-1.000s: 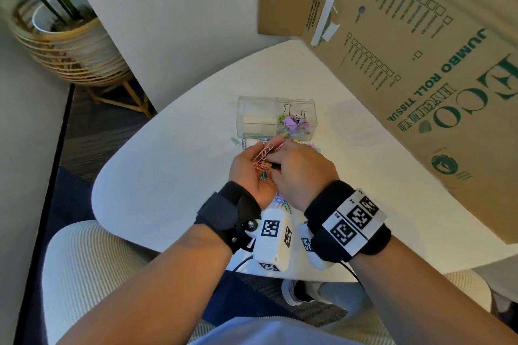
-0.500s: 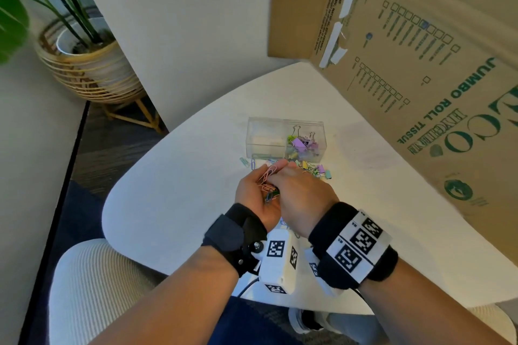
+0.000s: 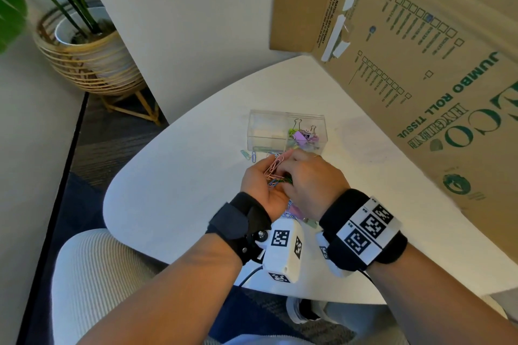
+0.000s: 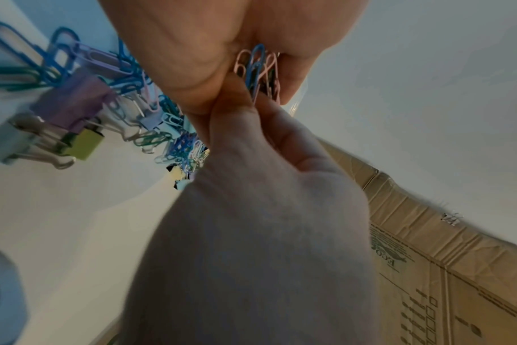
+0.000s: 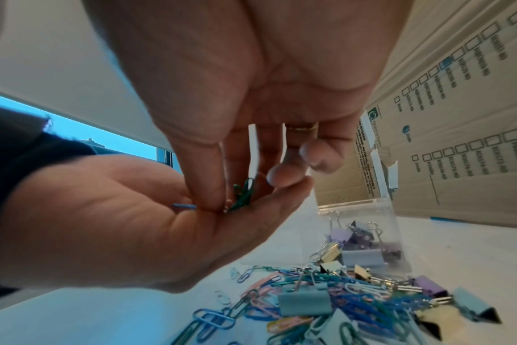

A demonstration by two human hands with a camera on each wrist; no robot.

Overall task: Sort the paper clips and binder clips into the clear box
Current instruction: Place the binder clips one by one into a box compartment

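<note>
My left hand [image 3: 262,176] is turned palm up just in front of the clear box [image 3: 269,131] and cups a bunch of pink and blue paper clips [image 3: 276,167]. My right hand [image 3: 288,176] reaches into that palm, its thumb and forefinger pinching green paper clips [image 5: 242,195]. In the left wrist view the bunch [image 4: 258,70] sits clamped between the fingers of the left hand [image 4: 221,46]. The box's right compartment holds purple and green binder clips [image 3: 301,134]. Its left compartment looks bare.
A mixed pile of paper clips and binder clips [image 5: 325,303] lies on the white table [image 3: 173,190] under my hands, with a few stray clips [image 3: 249,154] left of the box. A large cardboard box [image 3: 420,78] stands along the table's right side. A potted plant [image 3: 84,45] sits on the floor.
Both hands stay joined over the pile; the right fingers keep working at the left palm. The head camera tilted, so the scene sits lower in the frame.
</note>
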